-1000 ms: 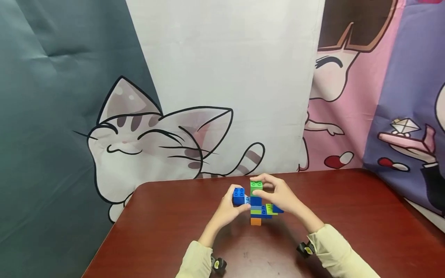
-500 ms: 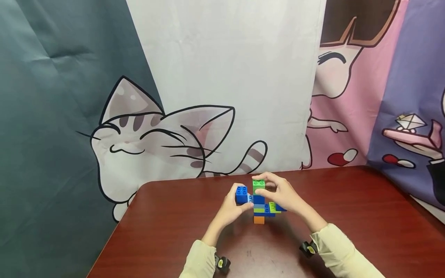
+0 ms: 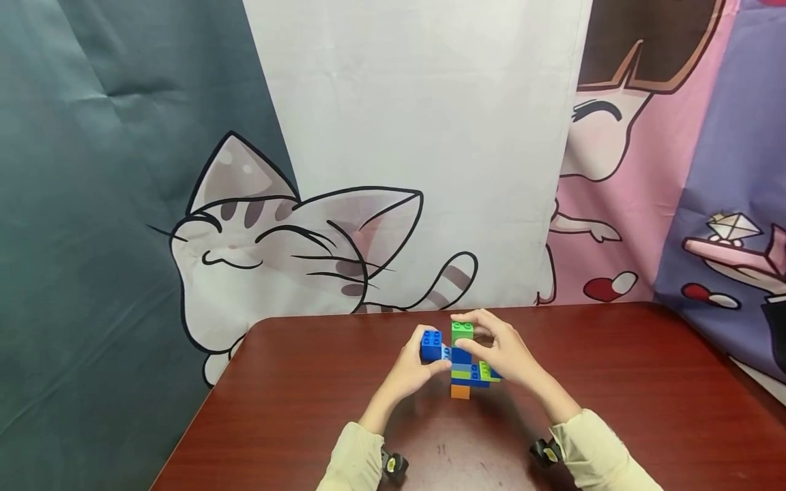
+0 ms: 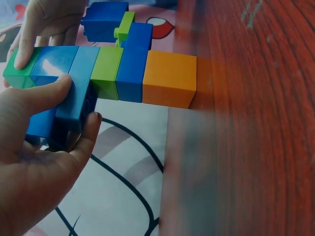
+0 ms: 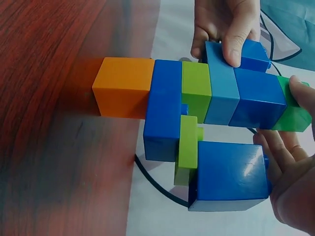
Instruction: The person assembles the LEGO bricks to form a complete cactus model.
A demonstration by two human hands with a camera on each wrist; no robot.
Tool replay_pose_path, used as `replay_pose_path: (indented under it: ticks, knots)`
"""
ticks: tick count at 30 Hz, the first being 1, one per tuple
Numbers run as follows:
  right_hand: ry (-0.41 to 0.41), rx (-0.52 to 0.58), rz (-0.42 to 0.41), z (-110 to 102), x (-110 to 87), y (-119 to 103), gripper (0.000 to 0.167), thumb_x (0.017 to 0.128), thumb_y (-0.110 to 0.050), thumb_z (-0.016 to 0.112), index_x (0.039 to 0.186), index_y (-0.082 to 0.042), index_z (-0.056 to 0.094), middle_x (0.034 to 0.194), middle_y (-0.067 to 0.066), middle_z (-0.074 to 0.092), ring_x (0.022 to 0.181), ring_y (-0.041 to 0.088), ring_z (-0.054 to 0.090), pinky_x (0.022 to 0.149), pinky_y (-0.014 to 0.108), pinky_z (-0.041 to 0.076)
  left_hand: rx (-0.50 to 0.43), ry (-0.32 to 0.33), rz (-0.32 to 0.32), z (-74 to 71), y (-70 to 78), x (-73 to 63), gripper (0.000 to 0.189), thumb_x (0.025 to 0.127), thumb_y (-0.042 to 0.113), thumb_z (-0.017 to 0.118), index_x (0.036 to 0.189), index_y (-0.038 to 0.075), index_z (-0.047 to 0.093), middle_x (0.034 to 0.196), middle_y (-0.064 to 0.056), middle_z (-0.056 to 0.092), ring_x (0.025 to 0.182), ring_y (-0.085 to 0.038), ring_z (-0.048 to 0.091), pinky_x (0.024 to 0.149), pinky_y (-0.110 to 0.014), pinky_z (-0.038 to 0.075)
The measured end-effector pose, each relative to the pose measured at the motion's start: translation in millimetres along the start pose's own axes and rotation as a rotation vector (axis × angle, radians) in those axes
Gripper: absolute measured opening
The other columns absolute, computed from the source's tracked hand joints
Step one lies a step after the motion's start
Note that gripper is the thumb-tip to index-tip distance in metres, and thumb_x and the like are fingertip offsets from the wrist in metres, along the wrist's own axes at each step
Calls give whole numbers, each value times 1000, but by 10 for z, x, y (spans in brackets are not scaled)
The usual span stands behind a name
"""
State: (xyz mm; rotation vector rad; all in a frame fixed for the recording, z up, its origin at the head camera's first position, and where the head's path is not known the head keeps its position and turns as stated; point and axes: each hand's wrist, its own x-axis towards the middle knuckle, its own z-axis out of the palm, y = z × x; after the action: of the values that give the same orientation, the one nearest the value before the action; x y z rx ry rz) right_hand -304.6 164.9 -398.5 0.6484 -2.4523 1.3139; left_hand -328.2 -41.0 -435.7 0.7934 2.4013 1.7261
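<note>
A toy brick figure stands upright on the table, its orange brick (image 3: 460,392) at the bottom and a green brick (image 3: 462,330) on top. Blue, lime and light blue bricks lie between them. On the left side, my left hand (image 3: 410,366) grips the light blue brick (image 5: 221,91) and the blue brick (image 3: 431,345) on it, thumb in front. My right hand (image 3: 508,349) pinches the green top brick between thumb and fingers. Below that hand juts the right branch, a lime brick (image 5: 187,147) bearing a blue brick (image 5: 229,172), partly hidden in the head view.
The brown table (image 3: 295,409) has a rounded back edge close behind the bricks. A printed cloth (image 3: 491,136) with a cartoon cat hangs behind it. Small black cameras (image 3: 395,466) sit at both wrists, by the light sleeves (image 3: 604,450).
The head view has shifted a little, so hands, bricks and backdrop all appear slightly farther right. Both hands keep the same hold on the brick figure.
</note>
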Motion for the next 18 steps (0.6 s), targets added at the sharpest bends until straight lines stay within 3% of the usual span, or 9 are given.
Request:
replay_pose_path:
  ticks: [10, 18]
  knots:
    - [-58, 65, 9, -29, 15, 46, 40, 88, -22, 72, 127, -18, 61, 116, 10, 68, 99, 22, 71, 72, 24, 59, -7, 1, -28, 13, -20, -26, 50, 89, 14, 71, 129, 12, 41, 119, -16, 60, 106, -25, 61, 92, -46, 55]
    - [-35, 82, -9, -11, 26, 82, 39, 88, -19, 72, 126, -19, 62, 107, 8, 69, 85, 5, 68, 68, 23, 57, -17, 8, -23, 5, -12, -18, 49, 88, 14, 71, 128, 12, 42, 118, -16, 60, 105, -25, 60, 92, -46, 55]
